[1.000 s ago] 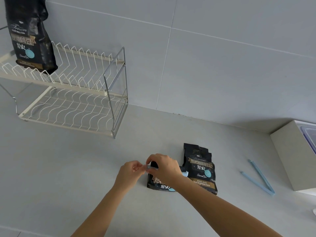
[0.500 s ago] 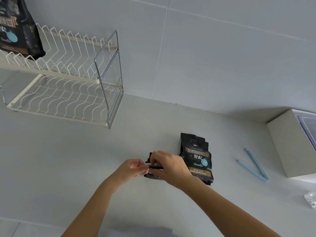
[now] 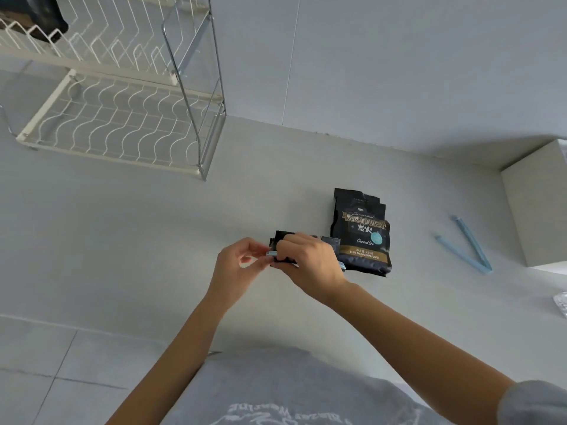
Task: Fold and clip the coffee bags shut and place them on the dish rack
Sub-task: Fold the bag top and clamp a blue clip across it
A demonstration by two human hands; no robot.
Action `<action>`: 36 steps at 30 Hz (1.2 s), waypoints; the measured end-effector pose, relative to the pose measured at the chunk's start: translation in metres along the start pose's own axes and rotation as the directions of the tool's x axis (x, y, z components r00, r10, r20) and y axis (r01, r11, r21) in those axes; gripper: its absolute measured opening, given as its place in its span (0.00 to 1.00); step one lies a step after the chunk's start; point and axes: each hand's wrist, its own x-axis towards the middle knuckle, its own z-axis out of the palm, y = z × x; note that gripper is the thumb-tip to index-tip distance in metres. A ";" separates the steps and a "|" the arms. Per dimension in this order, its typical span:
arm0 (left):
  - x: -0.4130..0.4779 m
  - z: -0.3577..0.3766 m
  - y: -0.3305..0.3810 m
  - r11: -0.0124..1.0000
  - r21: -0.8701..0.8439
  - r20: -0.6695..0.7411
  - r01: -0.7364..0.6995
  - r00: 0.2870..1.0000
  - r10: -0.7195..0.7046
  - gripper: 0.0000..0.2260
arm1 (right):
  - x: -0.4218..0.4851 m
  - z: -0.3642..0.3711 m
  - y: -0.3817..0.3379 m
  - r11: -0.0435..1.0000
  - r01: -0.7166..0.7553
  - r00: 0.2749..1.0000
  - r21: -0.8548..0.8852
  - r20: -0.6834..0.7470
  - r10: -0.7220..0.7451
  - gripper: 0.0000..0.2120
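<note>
A black coffee bag (image 3: 283,237) lies on the pale counter with its top folded over, mostly hidden under my right hand (image 3: 310,265), which presses on it. My left hand (image 3: 239,265) pinches the left end of a light blue clip (image 3: 271,254) that runs across the fold; its other end (image 3: 341,265) shows past my right hand. A second black coffee bag (image 3: 362,234) lies flat just to the right. The white wire dish rack (image 3: 122,130) stands at the back left, with another black bag (image 3: 46,23) on its upper shelf, cut off by the frame.
Two long light blue clips (image 3: 466,243) lie loose on the counter to the right. A pale box (image 3: 540,207) stands at the far right edge, and a clear plastic item (image 3: 561,303) lies below it. The tiled wall runs along the back.
The camera has tilted down and moved closer, so the rack has shifted up and left. My hands stay together on the folded bag and clip, which now sit slightly higher.
</note>
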 end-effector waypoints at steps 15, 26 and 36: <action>-0.042 0.015 -0.012 0.994 0.073 0.147 0.082 0.985 -0.092 0.04 | -0.054 -0.019 -0.013 0.971 0.211 0.962 0.114 0.152 -0.227 0.07; -0.026 0.006 -0.012 0.964 0.020 0.409 0.265 0.878 -0.250 0.05 | -0.040 -0.009 -0.007 0.989 -0.146 0.908 -0.013 0.394 0.140 0.13; -0.033 0.021 -0.012 0.952 -0.167 0.293 0.254 0.935 -0.198 0.09 | -0.044 -0.023 -0.007 0.998 0.009 0.985 0.059 0.169 -0.019 0.10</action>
